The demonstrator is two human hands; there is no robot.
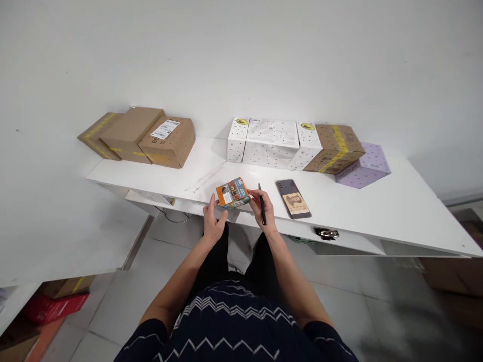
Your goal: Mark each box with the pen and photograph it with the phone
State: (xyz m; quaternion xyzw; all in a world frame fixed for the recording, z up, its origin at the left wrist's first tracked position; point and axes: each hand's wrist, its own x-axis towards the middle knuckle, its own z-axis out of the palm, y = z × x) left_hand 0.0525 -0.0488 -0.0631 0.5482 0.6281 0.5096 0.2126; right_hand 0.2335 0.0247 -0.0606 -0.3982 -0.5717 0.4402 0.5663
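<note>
A small orange and blue printed carton (233, 193) is tilted over the front edge of the white table, between my two hands. My left hand (215, 223) grips its left side with the fingertips, the thumb below the near edge. On the other side, my right hand (263, 208) pinches the carton's right corner. That same hand also holds a black pen (262, 210), pointing up and away. A dark smartphone (293, 199) with a picture on its back lies to the right of my right hand.
Brown cardboard boxes (132, 131) stand at the back left of the white table (411, 211). White spotted boxes (271, 143), a taped brown box (334, 146) and a lilac box (365, 166) line the back right. A stapler (327, 234) sits on the shelf under the tabletop.
</note>
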